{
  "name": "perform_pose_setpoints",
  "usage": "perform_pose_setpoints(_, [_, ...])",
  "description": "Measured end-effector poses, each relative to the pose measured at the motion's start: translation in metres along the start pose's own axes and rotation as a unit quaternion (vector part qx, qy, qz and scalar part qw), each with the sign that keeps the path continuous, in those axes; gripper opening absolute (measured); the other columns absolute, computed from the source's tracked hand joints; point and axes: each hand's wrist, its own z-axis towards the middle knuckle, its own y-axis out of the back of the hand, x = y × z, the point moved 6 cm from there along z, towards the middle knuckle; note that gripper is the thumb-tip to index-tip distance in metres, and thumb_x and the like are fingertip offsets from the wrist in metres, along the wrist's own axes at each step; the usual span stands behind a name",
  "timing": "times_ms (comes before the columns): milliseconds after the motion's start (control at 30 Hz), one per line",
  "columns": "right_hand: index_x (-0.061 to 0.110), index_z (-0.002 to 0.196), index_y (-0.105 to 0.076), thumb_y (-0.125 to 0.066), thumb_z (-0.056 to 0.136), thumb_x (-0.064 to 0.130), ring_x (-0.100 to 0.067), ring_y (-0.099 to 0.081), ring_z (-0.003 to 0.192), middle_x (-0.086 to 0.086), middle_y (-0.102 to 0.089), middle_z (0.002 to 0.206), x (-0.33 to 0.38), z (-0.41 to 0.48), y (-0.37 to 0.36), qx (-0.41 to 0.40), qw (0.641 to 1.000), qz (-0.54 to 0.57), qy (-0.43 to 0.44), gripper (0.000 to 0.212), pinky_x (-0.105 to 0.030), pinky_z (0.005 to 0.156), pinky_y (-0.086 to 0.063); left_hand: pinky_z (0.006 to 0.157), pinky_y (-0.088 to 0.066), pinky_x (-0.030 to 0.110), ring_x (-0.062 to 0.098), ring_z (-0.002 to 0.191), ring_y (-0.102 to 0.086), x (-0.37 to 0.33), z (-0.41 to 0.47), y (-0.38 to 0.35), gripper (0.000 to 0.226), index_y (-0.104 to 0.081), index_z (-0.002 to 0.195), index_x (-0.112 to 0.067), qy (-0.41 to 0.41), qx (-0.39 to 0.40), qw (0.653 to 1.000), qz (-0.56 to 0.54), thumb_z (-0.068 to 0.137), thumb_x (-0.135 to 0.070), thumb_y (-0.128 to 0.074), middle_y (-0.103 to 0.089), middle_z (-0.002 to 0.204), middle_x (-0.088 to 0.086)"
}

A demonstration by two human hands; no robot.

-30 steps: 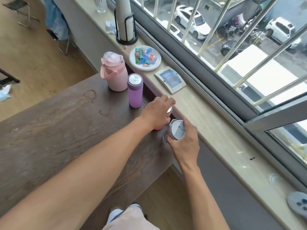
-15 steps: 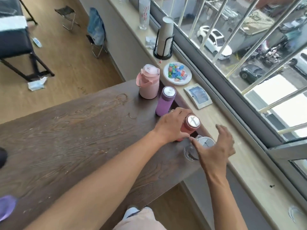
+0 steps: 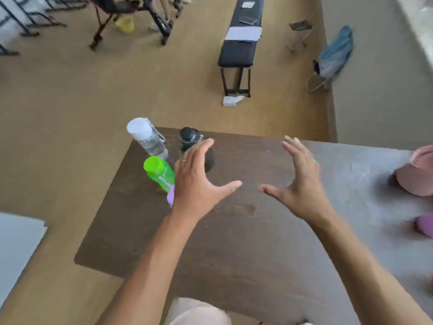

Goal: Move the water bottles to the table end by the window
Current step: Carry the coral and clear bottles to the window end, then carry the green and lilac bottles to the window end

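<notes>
Both hands are spread and empty: the left hand (image 3: 196, 184) is nearer the upright green bottle (image 3: 160, 172), with the right hand (image 3: 302, 181) well apart from it

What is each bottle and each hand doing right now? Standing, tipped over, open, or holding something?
Clear bottle: standing, white cap on.
Green bottle: standing, green cap on.
Black bottle: standing, partly behind the left hand.
Purple bottle: mostly hidden by the left hand, state unclear.
Pink bottle: at the right edge, blurred, looks upright.
Left hand: open, holding nothing.
Right hand: open, holding nothing.
</notes>
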Motion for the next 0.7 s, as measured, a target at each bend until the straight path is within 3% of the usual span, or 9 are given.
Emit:
perform_pose_setpoints(67, [0.015, 0.160, -0.035, -0.077, 0.065, 0.077, -0.020, -0.021, 0.161, 0.000, -0.032, 0.171, 0.027, 0.018, -0.072, 0.062, 0.998, 0.016, 0.028, 0.121, -0.041, 0.128, -0.017, 0.113, -0.035, 0.036, 0.016, 0.135, -0.049, 0.049, -0.015, 0.034, 0.101, -0.050, 0.142, -0.018, 0.032, -0.019, 0.999, 0.029, 0.059, -0.064, -0.084, -0.054, 0.146, -0.005])
perform_pose_setpoints(167, [0.015, 0.163, -0.029, -0.089, 0.057, 0.068, -0.017, -0.021, 0.161, 0.001, -0.030, 0.172, 0.055, 0.023, -0.161, 0.143, 0.989, 0.024, 0.044, 0.133, -0.038, 0.128, -0.017, 0.112, -0.036, 0.039, 0.013, 0.137, -0.049, 0.107, -0.035, 0.068, 0.102, -0.050, 0.141, -0.020, 0.094, -0.049, 0.994, 0.019, 0.056, -0.063, -0.085, -0.053, 0.147, -0.009])
perform_pose_setpoints(267, [0.013, 0.163, -0.028, -0.095, 0.053, 0.063, -0.007, -0.016, 0.158, 0.002, -0.029, 0.171, 0.075, 0.014, -0.216, 0.187, 0.980, 0.042, 0.051, 0.138, -0.026, 0.125, -0.011, 0.116, -0.035, 0.041, 0.007, 0.141, -0.042, 0.161, -0.045, 0.079, 0.110, -0.043, 0.145, -0.024, 0.178, -0.072, 0.980, -0.056, 0.052, -0.064, -0.087, -0.046, 0.151, -0.012])
perform_pose_setpoints(367, [0.013, 0.162, -0.031, -0.098, 0.054, 0.058, 0.006, -0.014, 0.150, 0.012, -0.028, 0.164, 0.086, 0.009, -0.243, 0.204, 0.976, 0.056, 0.046, 0.135, -0.014, 0.122, -0.004, 0.115, -0.038, 0.042, 0.006, 0.139, -0.043, 0.206, -0.042, 0.067, 0.111, -0.040, 0.146, -0.029, 0.240, -0.037, 0.966, -0.087, 0.053, -0.065, -0.087, -0.046, 0.151, -0.012])
perform_pose_setpoints(467, [0.019, 0.160, -0.034, -0.100, 0.059, 0.044, -0.009, -0.038, 0.144, 0.007, -0.045, 0.159, 0.087, 0.004, -0.255, 0.200, 0.977, 0.070, -0.004, 0.123, -0.033, 0.122, -0.030, 0.110, -0.043, 0.038, 0.007, 0.135, -0.047, 0.234, -0.034, 0.046, 0.103, -0.040, 0.144, -0.030, 0.265, 0.006, 0.960, -0.088, 0.058, -0.058, -0.089, -0.046, 0.148, -0.011])
perform_pose_setpoints(533, [0.028, 0.154, -0.037, -0.097, 0.065, 0.039, -0.021, -0.059, 0.126, 0.005, -0.061, 0.142, 0.085, -0.001, -0.259, 0.202, 0.975, 0.079, -0.058, 0.108, -0.039, 0.105, -0.048, 0.106, -0.046, 0.036, 0.007, 0.131, -0.051, 0.243, -0.028, 0.031, 0.097, -0.041, 0.142, -0.033, 0.268, 0.032, 0.959, -0.087, 0.060, -0.052, -0.090, -0.052, 0.144, -0.011])
perform_pose_setpoints(600, [0.029, 0.139, -0.048, -0.094, 0.069, 0.039, -0.027, -0.068, 0.111, 0.006, -0.069, 0.122, 0.082, -0.004, -0.260, 0.193, 0.975, 0.070, -0.085, 0.085, -0.040, 0.090, -0.055, 0.099, -0.052, 0.039, 0.013, 0.120, -0.060, 0.247, -0.024, 0.018, 0.089, -0.045, 0.137, -0.034, 0.270, 0.047, 0.958, -0.085, 0.061, -0.046, -0.090, -0.062, 0.132, -0.008])
perform_pose_setpoints(700, [0.026, 0.128, -0.055, -0.094, 0.070, 0.037, -0.023, -0.069, 0.103, 0.009, -0.070, 0.109, 0.082, -0.005, -0.243, 0.141, 0.981, 0.075, -0.107, 0.071, -0.038, 0.084, -0.056, 0.086, -0.055, 0.042, 0.028, 0.108, -0.066, 0.244, -0.016, 0.008, 0.081, -0.047, 0.133, -0.030, 0.263, 0.051, 0.962, -0.056, 0.065, -0.038, -0.089, -0.068, 0.121, 0.001])
